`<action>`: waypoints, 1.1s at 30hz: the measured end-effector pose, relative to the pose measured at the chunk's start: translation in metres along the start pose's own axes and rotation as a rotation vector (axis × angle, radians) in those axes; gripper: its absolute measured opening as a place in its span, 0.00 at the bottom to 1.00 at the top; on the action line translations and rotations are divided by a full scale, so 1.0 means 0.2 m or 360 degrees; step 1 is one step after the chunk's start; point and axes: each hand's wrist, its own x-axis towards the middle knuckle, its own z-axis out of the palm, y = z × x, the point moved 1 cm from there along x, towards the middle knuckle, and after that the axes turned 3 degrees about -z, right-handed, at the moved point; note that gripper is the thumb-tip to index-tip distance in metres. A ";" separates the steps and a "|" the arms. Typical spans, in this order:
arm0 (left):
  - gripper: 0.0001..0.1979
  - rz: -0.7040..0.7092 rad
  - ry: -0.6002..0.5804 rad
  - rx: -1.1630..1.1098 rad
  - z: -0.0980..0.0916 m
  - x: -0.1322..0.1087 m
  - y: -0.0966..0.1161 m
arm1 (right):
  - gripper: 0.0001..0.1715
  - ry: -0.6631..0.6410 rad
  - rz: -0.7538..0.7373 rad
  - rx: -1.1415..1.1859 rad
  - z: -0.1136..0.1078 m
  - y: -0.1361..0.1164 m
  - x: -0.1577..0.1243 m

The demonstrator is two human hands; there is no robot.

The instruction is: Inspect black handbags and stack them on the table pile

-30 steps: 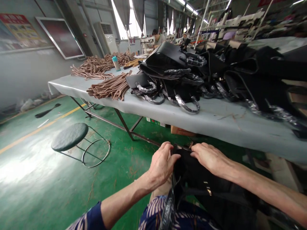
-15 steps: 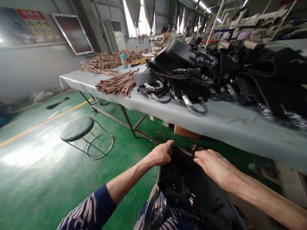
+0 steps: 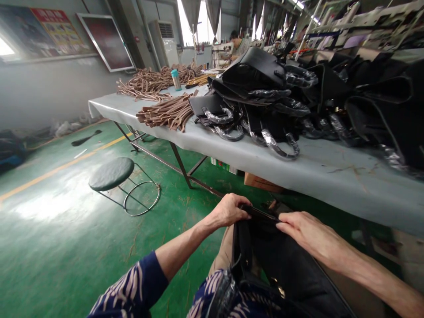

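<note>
A black leather handbag lies on my lap below the table edge, its far end pointing away from me. My left hand is closed, pinching the bag's far left corner. My right hand rests on the bag's far right edge with its fingers curled over it. A plastic-wrapped handle of the bag shows near my knee.
A long grey table carries a pile of black handbags with wrapped handles, brown leather straps and a teal bottle. A round stool stands on the green floor. A person works at the far end.
The bag has turned on my lap and its far edge now lies flatter. My left hand closed tighter on the corner; my right hand slid slightly right along the edge.
</note>
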 end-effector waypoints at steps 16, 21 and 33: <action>0.06 -0.0354 0.0024 -0.0322 0.02 0.06 0.04 | 0.17 0.0027 0.0031 0.0082 0.01 0.02 0.01; 0.08 -0.0436 -0.0192 -0.0516 0.01 0.08 0.09 | 0.19 -0.0048 -0.0056 0.0202 -0.05 0.08 0.02; 0.13 -0.0420 -0.0578 -0.0806 0.02 0.08 0.03 | 0.18 -0.0219 0.0055 0.0336 -0.06 0.11 0.06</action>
